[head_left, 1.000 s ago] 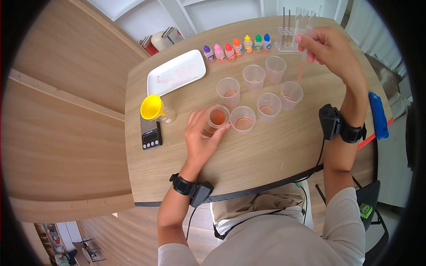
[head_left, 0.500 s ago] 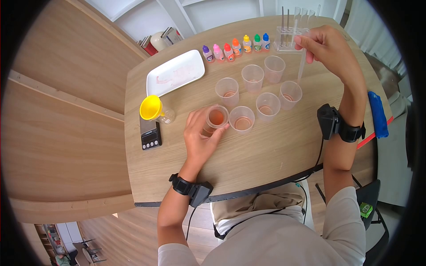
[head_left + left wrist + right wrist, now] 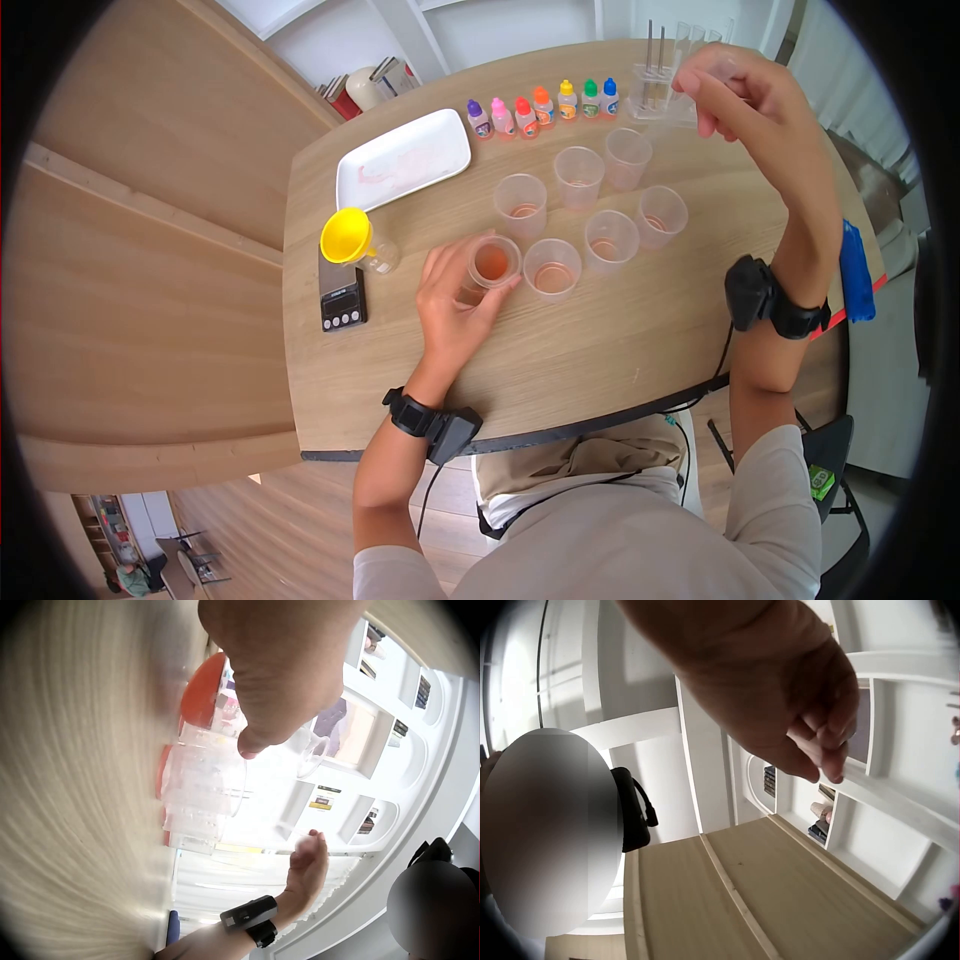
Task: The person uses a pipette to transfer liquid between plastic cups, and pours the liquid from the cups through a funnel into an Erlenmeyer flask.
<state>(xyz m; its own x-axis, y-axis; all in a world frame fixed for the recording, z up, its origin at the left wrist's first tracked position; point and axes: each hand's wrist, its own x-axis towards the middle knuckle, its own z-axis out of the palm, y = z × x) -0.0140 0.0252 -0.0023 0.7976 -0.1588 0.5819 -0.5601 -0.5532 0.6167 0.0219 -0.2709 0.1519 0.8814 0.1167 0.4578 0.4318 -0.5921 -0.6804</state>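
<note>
My left hand point(image 3: 450, 310) is wrapped round a clear plastic cup point(image 3: 492, 262) with orange-red liquid in it, at the near left of a cluster of similar cups. My right hand point(image 3: 745, 100) is raised at the far right and pinches a clear plastic pipette point(image 3: 720, 68), whose stem is faint and blurred. Beside the held cup is another cup point(image 3: 552, 270) with a little pale liquid. Several more stand behind, among them one cup point(image 3: 660, 217) at the right. In the right wrist view the fingertips point(image 3: 829, 769) of the right hand are close together.
Dropper bottles point(image 3: 527, 117) with coloured caps line the back, left of a test tube rack point(image 3: 650, 92). A white tray point(image 3: 440, 165) lies back left. A yellow funnel point(image 3: 346, 236) in a small glass vessel is beside a digital scale point(image 3: 343, 305). Something blue point(image 3: 857, 270) lies at the right edge.
The right hand has risen with the pipette, away from the rightmost cup; the pinkish liquid seen in its stem earlier no longer shows. The left hand stays on its cup. The head view shifted slightly.
</note>
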